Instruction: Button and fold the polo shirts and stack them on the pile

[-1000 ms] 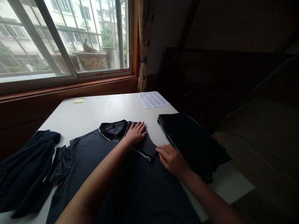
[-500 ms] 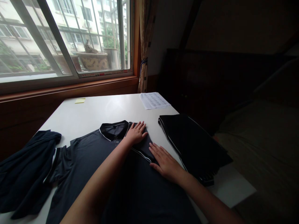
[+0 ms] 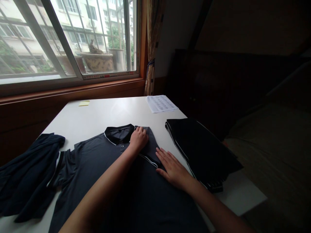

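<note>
Newly curled, the left hand (image 3: 140,139) rests on the shirt (image 3: 92,161), pinch unclear; right hand (image 3: 172,169) lies flat; windowsill pot (image 3: 99,62) holds a stump (image 3: 94,50).

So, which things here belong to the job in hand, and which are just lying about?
In hand:
dark grey fabric polo shirt, under the left hand and right hand
possibly the folded black garments with white edging
possibly the rumpled navy cloth garment

Lying about:
small yellow paper note
printed white paper sheets
</note>
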`<state>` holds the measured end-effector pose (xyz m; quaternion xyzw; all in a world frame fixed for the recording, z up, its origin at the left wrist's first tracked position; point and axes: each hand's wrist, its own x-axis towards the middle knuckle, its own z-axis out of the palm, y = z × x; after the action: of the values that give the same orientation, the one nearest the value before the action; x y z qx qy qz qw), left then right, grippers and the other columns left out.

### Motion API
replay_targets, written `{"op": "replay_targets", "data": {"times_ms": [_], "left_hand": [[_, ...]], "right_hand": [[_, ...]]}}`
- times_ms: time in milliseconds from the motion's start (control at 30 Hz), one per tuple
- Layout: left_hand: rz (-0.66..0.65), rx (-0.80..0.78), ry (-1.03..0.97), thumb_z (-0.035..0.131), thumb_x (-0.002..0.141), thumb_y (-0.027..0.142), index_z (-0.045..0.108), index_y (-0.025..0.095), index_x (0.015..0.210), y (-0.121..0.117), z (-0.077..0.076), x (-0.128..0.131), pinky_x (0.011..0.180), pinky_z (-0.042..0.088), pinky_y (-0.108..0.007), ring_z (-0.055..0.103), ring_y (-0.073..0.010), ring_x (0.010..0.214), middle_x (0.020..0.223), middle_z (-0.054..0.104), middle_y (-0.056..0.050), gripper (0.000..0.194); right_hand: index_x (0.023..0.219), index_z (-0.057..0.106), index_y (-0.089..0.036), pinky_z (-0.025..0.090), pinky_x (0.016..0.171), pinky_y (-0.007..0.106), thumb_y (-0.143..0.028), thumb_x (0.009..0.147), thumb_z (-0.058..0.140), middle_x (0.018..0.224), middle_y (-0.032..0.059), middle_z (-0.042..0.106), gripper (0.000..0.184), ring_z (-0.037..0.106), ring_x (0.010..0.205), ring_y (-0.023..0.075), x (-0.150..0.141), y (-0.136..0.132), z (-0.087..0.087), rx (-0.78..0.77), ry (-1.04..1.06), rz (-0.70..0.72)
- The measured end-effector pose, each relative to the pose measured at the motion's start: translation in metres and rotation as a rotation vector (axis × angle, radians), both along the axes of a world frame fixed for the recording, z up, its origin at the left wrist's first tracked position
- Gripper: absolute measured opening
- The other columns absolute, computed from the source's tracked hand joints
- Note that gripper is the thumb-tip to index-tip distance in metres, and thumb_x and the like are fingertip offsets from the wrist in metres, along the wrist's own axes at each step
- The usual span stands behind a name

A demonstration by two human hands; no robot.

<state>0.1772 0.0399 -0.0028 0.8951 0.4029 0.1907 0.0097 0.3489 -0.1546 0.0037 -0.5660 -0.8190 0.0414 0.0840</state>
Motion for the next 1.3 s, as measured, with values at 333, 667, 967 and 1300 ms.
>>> {"op": "replay_targets", "data": {"times_ms": [333, 667, 967, 1300], "left_hand": [[0.011, -0.025, 0.022, 0.038, 0.100, 0.039, 0.050, 0.001, 0.141, 0.021, -0.014, -0.006, 0.120, 0.022, -0.046, 0.034, -0.0346, 0.143, 0.146, 0.050, -0.023, 0.058], [-0.016, 0.017, 0.011, 0.042, 0.099, 0.032, 0.050, 0.008, 0.140, 0.019, -0.009, -0.009, 0.120, 0.025, -0.049, 0.031, -0.0329, 0.146, 0.153, 0.043, -0.020, 0.049], [-0.119, 0.085, 0.025, 0.047, 0.095, 0.023, 0.065, 0.012, 0.118, 0.011, -0.003, -0.006, 0.100, 0.047, -0.043, 0.055, -0.0294, 0.115, 0.120, 0.063, -0.017, 0.031], [-0.189, 0.124, 0.036, 0.046, 0.096, 0.028, 0.059, 0.015, 0.133, 0.027, -0.012, 0.007, 0.110, 0.041, -0.043, 0.052, -0.0276, 0.127, 0.135, 0.059, -0.014, 0.041]], "right_hand": [[0.161, 0.019, -0.023, 0.025, 0.123, 0.049, -0.053, 0.103, 0.039, 0.166, 0.0085, 0.020, 0.068, 0.019, 0.153, 0.0237, -0.002, -0.002, -0.002, 0.022, -0.007, -0.019], [0.161, 0.019, -0.023, 0.024, 0.123, 0.049, -0.054, 0.103, 0.036, 0.166, 0.0082, 0.020, 0.067, 0.019, 0.153, 0.0240, -0.001, -0.002, -0.001, -0.001, -0.003, -0.025], [0.161, 0.019, -0.024, 0.020, 0.125, 0.047, -0.056, 0.102, 0.035, 0.167, 0.0056, 0.018, 0.068, 0.017, 0.154, 0.0233, -0.002, -0.002, 0.000, -0.046, 0.007, -0.053], [0.161, 0.019, -0.025, 0.021, 0.125, 0.047, -0.057, 0.102, 0.035, 0.167, 0.0044, 0.018, 0.068, 0.018, 0.154, 0.0226, 0.002, -0.001, 0.000, -0.039, -0.012, -0.043]]}}
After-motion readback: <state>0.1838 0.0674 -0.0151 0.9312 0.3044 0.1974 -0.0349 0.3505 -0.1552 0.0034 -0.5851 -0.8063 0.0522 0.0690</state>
